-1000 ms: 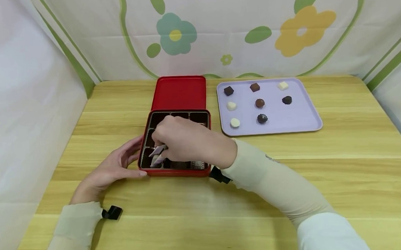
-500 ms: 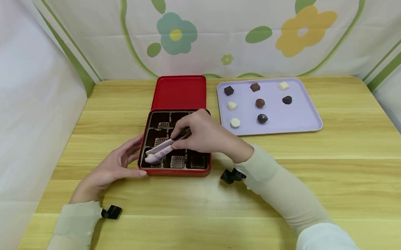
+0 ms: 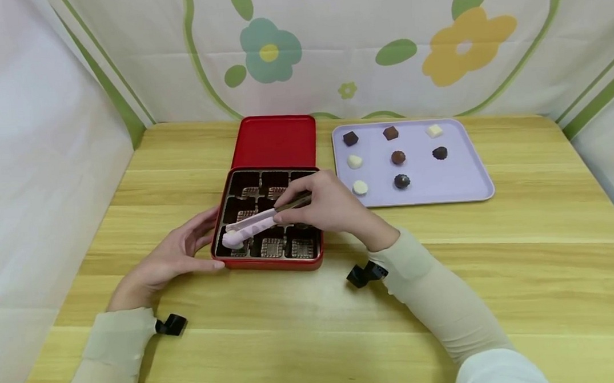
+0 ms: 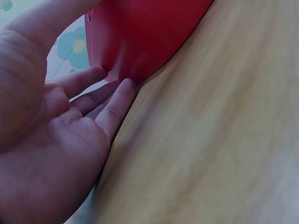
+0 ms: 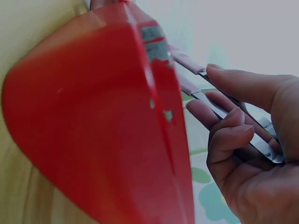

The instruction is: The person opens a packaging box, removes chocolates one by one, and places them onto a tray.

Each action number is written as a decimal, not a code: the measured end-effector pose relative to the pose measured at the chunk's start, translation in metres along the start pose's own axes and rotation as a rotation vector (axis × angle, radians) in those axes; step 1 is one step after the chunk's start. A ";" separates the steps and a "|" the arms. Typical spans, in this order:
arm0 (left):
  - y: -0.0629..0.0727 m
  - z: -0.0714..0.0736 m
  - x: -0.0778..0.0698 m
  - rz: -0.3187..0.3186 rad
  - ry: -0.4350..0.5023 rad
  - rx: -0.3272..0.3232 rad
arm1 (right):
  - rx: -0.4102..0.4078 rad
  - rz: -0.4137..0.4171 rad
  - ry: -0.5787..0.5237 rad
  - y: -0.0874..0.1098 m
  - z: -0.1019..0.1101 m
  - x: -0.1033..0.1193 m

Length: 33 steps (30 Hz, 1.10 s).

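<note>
My right hand (image 3: 328,205) grips a pair of metal tongs (image 3: 252,226) with lilac tips, thumb on one arm and fingers on the other. The tips reach down into the front left compartment of a red tin (image 3: 269,265), where a small pale chocolate (image 3: 237,246) shows partly behind them. Dark square compartments with ridged floors fill the tin, some hidden under the right hand. Against the tin's left side rest the extended fingertips of my left hand (image 3: 171,254), its thumb along the front left corner. The left wrist view shows these fingertips (image 4: 125,86) touching the red wall.
Behind the tin lies its red lid (image 3: 276,141). To the right, a lilac tray (image 3: 451,186) carries several dark, brown and white chocolates, among them a dark round one (image 3: 401,181). White floral cloth (image 3: 331,36) walls the back and sides of the wooden table (image 3: 303,329).
My right hand has drawn back to the right and turned, bringing the tongs low across the tin, tips staying in the front left compartment. My left hand and the tin have kept their place.
</note>
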State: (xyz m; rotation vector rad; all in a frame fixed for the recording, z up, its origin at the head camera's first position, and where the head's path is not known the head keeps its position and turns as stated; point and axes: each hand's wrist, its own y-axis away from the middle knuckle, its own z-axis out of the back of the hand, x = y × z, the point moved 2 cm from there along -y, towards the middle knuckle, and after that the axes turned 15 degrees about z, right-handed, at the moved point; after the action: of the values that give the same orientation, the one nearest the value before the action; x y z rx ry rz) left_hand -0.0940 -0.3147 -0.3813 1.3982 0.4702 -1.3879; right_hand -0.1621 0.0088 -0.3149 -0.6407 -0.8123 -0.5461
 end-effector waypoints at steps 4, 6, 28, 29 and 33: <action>-0.001 -0.001 -0.002 -0.004 -0.004 -0.003 | -0.028 -0.037 -0.041 0.004 0.006 -0.008; -0.002 -0.001 -0.003 -0.008 -0.001 -0.008 | -0.054 -0.055 -0.072 0.006 0.011 -0.012; 0.002 -0.001 -0.001 0.022 0.012 -0.018 | -0.413 -0.209 -0.305 0.064 0.088 -0.043; 0.002 0.000 -0.001 0.022 0.010 -0.016 | -0.440 -0.202 -0.315 0.071 0.094 -0.044; 0.004 0.001 0.001 0.010 0.005 -0.006 | -0.540 -0.186 -0.392 0.097 0.115 -0.053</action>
State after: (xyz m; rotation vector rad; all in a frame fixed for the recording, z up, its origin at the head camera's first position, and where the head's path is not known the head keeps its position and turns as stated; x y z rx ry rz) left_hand -0.0910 -0.3174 -0.3804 1.3973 0.4698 -1.3747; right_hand -0.1834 0.1663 -0.3265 -1.2012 -1.1102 -0.8361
